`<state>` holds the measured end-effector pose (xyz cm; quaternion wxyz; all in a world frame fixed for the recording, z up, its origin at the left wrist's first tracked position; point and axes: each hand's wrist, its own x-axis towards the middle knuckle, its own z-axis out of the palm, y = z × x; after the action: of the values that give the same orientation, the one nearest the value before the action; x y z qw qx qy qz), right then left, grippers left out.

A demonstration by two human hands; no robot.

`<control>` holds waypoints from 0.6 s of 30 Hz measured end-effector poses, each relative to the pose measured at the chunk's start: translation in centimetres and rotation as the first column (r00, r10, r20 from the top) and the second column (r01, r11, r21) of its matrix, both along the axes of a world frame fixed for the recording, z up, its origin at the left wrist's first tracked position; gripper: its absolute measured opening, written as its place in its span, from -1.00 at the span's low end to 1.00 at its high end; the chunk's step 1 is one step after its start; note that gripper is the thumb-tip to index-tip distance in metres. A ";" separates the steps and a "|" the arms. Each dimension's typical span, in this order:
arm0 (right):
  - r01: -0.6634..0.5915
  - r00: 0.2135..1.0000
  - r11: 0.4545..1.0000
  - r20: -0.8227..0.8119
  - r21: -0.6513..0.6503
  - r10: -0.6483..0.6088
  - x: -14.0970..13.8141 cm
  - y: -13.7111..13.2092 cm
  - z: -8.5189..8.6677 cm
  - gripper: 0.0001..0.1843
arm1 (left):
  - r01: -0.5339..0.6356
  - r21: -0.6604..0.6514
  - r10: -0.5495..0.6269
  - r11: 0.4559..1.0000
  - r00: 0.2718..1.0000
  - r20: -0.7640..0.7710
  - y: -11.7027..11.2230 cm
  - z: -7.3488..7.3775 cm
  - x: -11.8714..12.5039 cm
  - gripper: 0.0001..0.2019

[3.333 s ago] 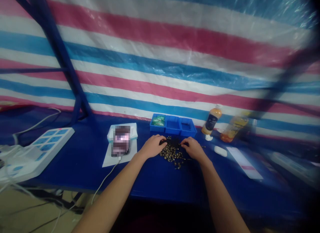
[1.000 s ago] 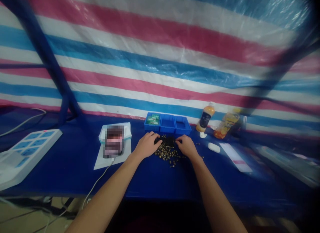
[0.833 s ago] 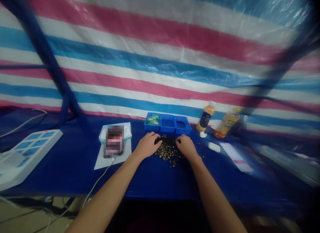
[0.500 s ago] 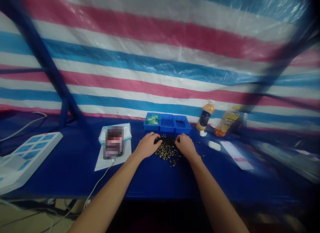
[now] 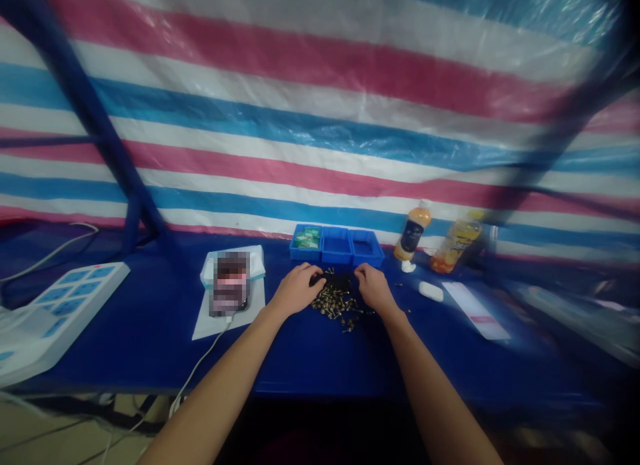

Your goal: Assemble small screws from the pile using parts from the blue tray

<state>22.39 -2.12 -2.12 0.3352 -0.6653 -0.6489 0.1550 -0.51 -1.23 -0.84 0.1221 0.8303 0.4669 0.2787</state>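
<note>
A pile of small brass-coloured and black parts [image 5: 338, 301] lies on the blue table [image 5: 150, 332]. My left hand [image 5: 296, 290] rests at the pile's left edge with its fingers curled down into the parts. At the pile's far right my right hand [image 5: 373, 286] has its fingers bent and pinched near the black parts. What either hand holds is too small to make out. Just behind the pile stand three joined blue bins [image 5: 337, 245]; the left one holds green pieces.
A phone [image 5: 229, 283] on white paper, with a cable, lies to the left. A white power strip [image 5: 55, 312] sits at the far left. Two bottles [image 5: 415, 231], a small white object [image 5: 431, 291] and a white card [image 5: 477, 310] are to the right. A striped tarp hangs behind.
Both hands have stayed at the pile with only small finger movements. My right hand has shifted slightly toward the bins. The view has drifted a little.
</note>
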 end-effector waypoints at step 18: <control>-0.438 0.272 0.893 -0.962 -0.107 0.018 0.9 -0.8 2.3 -0.68 | 0.005 0.008 -0.005 1.000 1.000 0.019 0.1 -0.2 -0.1 -0.72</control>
<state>23.26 -2.96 0.14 0.4983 -0.3909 -0.3779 0.6754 -0.64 -1.09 -1.04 0.1239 0.8293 0.4627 0.2879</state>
